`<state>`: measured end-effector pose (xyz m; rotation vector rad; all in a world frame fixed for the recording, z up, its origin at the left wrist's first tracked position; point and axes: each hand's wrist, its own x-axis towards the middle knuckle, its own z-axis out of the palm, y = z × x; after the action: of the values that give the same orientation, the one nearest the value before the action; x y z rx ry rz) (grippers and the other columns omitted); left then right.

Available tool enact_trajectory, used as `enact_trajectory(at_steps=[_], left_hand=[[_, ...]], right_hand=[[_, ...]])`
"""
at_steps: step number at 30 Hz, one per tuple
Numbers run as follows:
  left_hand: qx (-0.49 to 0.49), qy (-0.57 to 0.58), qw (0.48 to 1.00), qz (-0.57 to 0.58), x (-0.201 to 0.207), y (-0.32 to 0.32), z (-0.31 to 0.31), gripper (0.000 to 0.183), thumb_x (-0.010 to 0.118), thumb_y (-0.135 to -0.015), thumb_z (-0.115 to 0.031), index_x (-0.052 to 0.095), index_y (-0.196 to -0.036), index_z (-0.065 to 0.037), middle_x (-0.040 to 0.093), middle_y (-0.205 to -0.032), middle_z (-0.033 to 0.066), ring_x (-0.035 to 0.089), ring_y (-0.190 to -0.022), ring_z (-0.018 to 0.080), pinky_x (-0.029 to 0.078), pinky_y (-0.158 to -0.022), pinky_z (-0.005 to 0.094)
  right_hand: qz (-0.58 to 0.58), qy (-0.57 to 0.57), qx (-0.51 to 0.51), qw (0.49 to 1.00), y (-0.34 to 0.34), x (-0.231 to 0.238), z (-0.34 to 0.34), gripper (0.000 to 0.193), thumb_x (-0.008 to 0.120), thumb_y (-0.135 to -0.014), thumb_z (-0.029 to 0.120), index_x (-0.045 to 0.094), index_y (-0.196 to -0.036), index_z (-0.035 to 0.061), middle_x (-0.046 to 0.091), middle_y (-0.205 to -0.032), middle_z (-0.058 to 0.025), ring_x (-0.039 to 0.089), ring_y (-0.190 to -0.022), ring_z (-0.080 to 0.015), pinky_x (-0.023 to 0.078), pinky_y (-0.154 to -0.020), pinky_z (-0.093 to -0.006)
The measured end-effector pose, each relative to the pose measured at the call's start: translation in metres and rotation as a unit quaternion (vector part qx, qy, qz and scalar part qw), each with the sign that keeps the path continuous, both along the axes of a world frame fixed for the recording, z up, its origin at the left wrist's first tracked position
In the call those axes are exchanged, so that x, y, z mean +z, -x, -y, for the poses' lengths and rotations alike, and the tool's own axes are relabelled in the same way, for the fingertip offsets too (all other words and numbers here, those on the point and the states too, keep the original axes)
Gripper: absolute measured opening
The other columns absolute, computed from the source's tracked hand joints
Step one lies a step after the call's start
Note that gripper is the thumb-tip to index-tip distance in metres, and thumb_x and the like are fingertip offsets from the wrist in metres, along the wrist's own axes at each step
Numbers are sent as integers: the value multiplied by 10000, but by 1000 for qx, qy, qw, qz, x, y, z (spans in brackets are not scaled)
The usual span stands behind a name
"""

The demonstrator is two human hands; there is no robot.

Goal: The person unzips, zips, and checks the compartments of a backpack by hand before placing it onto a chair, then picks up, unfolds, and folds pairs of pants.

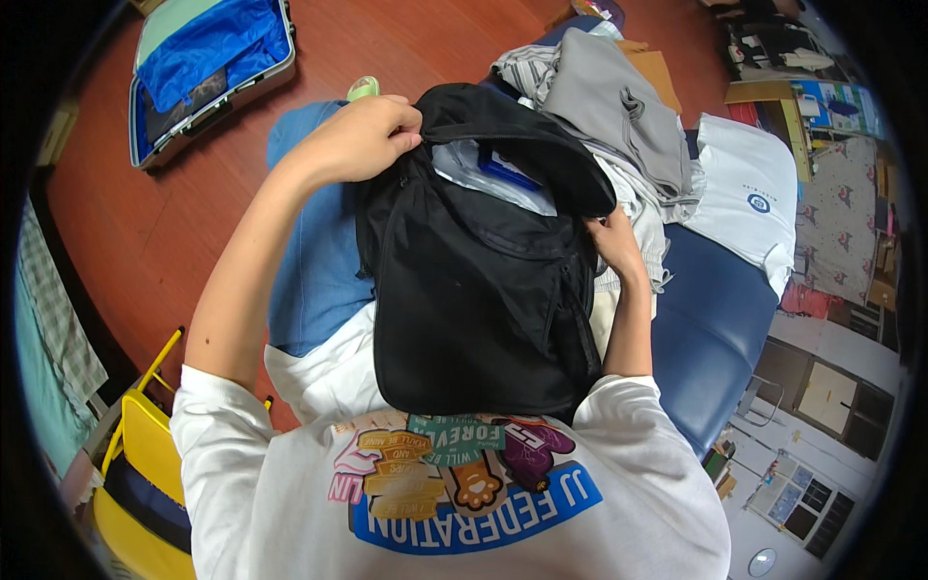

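A soft black fabric backpack (469, 309), likely limp and best held by its rim, gapes across a lap in blue denim (314, 266), the left hand (372, 137) pinching one edge, the right hand (617, 244) at the other, its grip too hidden to tell.

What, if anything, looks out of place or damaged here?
Nothing looks spilled or visibly damaged. One untidy spot: the gray garment lies rumpled over other clothes on the blue seat, mildly odd beside the flatter white shirt. The open black backpack looks intact where visible.
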<state>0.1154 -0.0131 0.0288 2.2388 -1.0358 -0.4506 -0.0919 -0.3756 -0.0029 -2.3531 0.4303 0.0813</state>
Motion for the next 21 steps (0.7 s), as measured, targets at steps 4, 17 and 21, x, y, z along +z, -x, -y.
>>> enact_trajectory(at_steps=[4,17,21], left_hand=[[-39,81,995,-46,7,19,-10,165,627,-914,-119,578,-859,28,564,-859,171,571,-836,364,451,-744,432],[94,111,986,-80,14,40,-11,164,610,-887,-136,617,-811,10,590,-842,189,608,-840,396,476,-725,473],[98,116,984,-98,26,54,-8,161,612,-876,-134,614,-806,11,577,-820,164,600,-792,367,471,-702,447]], right_hand=[[4,-5,-34,999,3,10,-11,339,589,-897,41,591,-1230,-22,664,-1112,-165,641,-1002,-297,500,-887,-368],[47,-19,182,982,-35,100,-158,126,618,-944,122,598,-1001,12,652,-866,-153,663,-745,-263,514,-688,-343],[92,-2,185,978,-61,94,-186,146,633,-929,129,580,-1023,30,641,-810,-139,672,-761,-301,520,-685,-381]])
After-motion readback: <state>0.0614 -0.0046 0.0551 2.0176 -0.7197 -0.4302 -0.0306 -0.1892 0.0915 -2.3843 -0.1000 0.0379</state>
